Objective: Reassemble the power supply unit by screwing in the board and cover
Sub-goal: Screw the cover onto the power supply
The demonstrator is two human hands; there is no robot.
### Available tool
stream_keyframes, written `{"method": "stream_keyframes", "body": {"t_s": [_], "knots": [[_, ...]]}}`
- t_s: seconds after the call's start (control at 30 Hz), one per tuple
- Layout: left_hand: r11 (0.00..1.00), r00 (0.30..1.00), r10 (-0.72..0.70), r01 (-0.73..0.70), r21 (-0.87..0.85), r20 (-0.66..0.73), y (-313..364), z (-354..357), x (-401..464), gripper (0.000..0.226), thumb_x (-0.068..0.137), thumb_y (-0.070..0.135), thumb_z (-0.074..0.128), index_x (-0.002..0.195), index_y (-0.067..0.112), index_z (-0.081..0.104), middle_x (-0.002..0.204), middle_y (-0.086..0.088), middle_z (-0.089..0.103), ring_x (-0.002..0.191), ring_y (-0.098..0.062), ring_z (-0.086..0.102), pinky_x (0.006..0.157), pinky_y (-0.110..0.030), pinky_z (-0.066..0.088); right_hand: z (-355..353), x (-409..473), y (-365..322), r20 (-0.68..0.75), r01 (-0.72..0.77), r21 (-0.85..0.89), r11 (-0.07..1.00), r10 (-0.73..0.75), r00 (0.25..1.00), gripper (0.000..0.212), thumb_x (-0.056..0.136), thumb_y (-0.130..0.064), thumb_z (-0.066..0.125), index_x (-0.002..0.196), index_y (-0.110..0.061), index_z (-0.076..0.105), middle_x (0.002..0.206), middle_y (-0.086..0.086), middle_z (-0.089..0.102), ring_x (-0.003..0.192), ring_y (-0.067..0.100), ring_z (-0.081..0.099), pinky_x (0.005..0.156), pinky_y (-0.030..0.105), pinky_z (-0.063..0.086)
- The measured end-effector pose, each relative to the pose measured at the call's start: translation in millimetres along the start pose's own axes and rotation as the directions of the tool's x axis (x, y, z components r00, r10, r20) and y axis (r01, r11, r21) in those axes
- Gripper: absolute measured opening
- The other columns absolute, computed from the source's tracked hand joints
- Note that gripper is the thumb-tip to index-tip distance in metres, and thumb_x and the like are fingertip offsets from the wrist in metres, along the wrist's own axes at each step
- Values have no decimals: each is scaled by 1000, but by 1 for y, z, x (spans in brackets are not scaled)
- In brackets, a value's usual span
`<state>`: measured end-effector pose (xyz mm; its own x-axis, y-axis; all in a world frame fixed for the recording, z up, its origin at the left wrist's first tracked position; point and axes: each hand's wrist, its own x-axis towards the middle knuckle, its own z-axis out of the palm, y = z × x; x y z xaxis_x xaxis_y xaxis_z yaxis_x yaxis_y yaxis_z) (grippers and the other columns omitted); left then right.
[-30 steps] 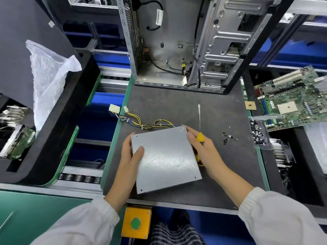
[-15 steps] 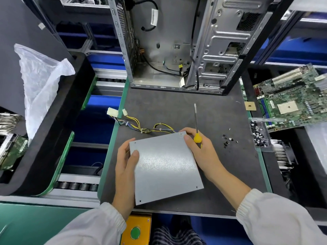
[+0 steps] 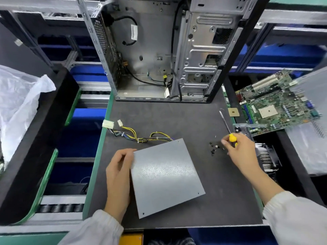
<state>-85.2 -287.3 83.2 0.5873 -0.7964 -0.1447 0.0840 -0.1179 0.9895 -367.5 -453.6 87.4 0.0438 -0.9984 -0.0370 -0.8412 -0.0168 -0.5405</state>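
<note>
Two hands at work: left hand (image 3: 117, 175) steadies the cover (image 3: 166, 175) at mat centre; right hand (image 3: 242, 152) grips the screwdriver (image 3: 230, 133), fingertips reaching the loose screws (image 3: 215, 148) just right. Best to pinch one screw only, seat it square in a corner hole, and keep the cover pinned.

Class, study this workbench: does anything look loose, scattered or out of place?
A few small black screws lie loose and scattered on the dark mat, beside the right hand holding the yellow-handled screwdriver; they could roll off. The power supply cover sits skewed to the mat's edges.
</note>
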Motion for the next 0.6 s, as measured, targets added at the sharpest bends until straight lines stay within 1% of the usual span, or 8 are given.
{"method": "stream_keyframes", "body": {"t_s": [0.07,0.13,0.27,0.43,0.47,0.53,0.57,0.6], "knots": [[998,1000,16,-14,53,-24,0,-3,9,16,94,14,61,88,24,73,88,3,72,79,-9,66,66,-24,51,2,0,5,33,3,-21,1000,-3,999,7,86,-13,68,80,-10,67,83,15,61,70,34,60,74,43,49],[997,1000,24,-24,78,2,0,-7,13,15,93,12,63,89,21,74,89,2,74,83,-12,69,69,-26,53,2,1,6,43,10,-22,1000,-9,999,7,85,-14,69,80,-9,68,84,15,60,68,36,60,73,48,50],[999,999,6,-7,51,31,1,-11,15,18,91,13,64,88,25,76,90,2,75,84,-9,70,66,-18,54,4,-1,7,58,6,-38,999,-4,998,8,84,-14,71,81,-6,69,90,16,57,73,37,60,75,51,50],[995,993,-93,95,-26,77,0,-13,17,16,92,17,62,90,24,76,94,0,74,85,-12,69,71,-28,50,6,-4,12,58,6,-70,998,-2,998,12,85,-15,70,79,-6,65,87,16,55,72,35,58,75,46,47],[995,991,-98,101,-27,86,0,-14,17,15,92,17,62,91,24,75,94,0,73,85,-12,68,72,-29,49,6,-4,13,58,12,-87,996,-7,998,13,85,-15,70,79,-5,64,86,16,54,75,33,57,74,41,44],[994,988,-109,112,-18,111,0,-16,18,16,93,17,60,90,24,75,95,1,73,86,-11,68,74,-30,48,7,-3,13,60,16,-130,991,-8,998,14,86,-17,69,80,-4,64,84,16,55,81,32,53,67,32,31],[992,984,-119,123,-17,130,1,-17,19,16,93,16,60,90,23,74,95,0,72,86,-12,67,75,-31,48,8,-3,13,62,18,-144,989,-9,998,16,86,-17,68,82,-2,64,84,17,55,82,32,52,65,32,26],[991,980,-130,134,-20,152,1,-18,20,17,94,14,59,90,22,74,96,-2,72,87,-14,66,77,-32,47,8,-3,12,68,21,-151,988,-11,998,18,87,-17,66,83,0,63,84,18,55,83,34,52,65,33,26]]}}
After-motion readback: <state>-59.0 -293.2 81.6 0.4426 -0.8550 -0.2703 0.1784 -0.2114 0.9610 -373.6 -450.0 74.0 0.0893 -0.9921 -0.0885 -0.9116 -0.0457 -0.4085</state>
